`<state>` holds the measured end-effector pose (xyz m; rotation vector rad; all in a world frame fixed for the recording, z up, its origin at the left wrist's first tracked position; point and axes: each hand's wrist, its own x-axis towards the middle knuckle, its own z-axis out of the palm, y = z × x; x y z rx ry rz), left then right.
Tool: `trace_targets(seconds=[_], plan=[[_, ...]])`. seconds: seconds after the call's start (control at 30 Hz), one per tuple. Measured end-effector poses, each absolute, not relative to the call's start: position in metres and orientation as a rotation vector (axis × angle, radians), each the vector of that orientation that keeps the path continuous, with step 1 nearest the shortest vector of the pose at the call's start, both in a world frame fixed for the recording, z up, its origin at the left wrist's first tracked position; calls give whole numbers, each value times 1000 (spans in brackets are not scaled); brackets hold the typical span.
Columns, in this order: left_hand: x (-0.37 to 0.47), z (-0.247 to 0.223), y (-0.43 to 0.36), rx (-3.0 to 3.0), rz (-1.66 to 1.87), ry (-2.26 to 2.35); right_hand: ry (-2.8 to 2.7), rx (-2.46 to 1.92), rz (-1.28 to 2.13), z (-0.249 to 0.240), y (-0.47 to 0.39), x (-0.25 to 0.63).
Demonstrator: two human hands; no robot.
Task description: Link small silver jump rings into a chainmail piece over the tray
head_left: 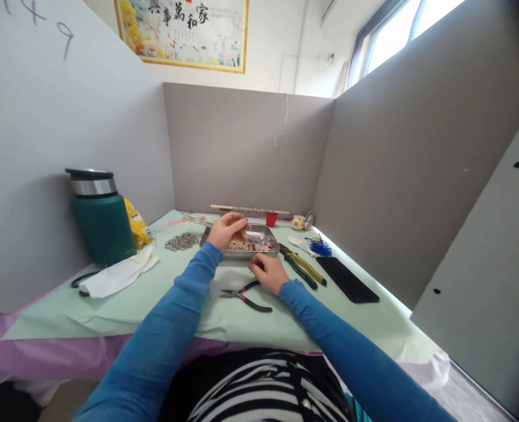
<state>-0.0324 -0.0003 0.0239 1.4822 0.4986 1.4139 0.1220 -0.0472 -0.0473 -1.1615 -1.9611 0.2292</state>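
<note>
My left hand (228,230) is over the metal tray (241,256), its thumb and fingers closed in a pinch; anything between the tips is too small to make out. Loose gold-coloured and reddish beads (241,245) lie inside the tray. Close to the tray's front right edge is my right hand (270,273), thumb and forefinger pressed together, with whatever they hold not discernible. Small black-handled pliers (241,292) lie on the table just in front of it, one handle reaching close to the hand. Larger yellow-and-green pliers (303,268) rest to its right.
Left are a green flask (103,225), a white cloth (119,274), a yellow packet (137,223) and a metallic beaded heap (181,241). Behind the tray lie a wooden stick (218,207) and a red cup (271,220). A black phone-like slab (347,279) and blue tuft (321,246) lie right. Partitions surround the table.
</note>
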Motion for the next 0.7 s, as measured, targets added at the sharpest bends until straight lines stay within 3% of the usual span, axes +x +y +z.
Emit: trace_targets(seconds=[0.17, 0.37, 0.7], plan=[[-37, 30, -4, 1360, 1433, 321, -1668, -848, 452, -34, -58, 133], [-39, 27, -7, 1462, 1138, 239, -1409, -678, 614, -27, -62, 138], [-27, 12, 1, 1593, 896, 599, -1003, -668, 681, -23, -45, 142]])
